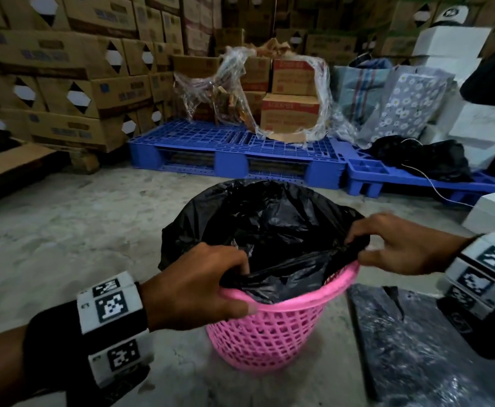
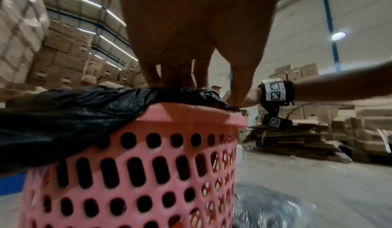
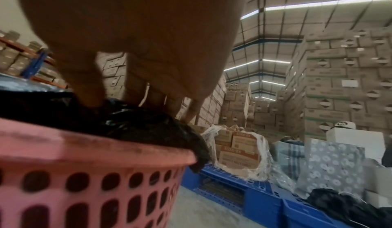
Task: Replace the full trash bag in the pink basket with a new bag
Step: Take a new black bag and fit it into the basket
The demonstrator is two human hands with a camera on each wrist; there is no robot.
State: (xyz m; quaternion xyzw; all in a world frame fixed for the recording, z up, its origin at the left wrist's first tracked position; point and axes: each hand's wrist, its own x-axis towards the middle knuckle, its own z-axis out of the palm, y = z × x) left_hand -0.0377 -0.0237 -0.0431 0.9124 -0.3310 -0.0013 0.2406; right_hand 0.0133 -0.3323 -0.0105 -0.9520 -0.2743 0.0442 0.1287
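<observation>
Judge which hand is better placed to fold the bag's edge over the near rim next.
Left, probably. The left hand grips the black bag right at the bare near rim of the pink basket; the right hand pinches the bag at the far-right side.

Basket contents hidden under black bag; left fingertips buried in plastic; box print blurred.

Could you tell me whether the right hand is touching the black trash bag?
Touching: in the head view the right hand pinches the black trash bag.
</observation>
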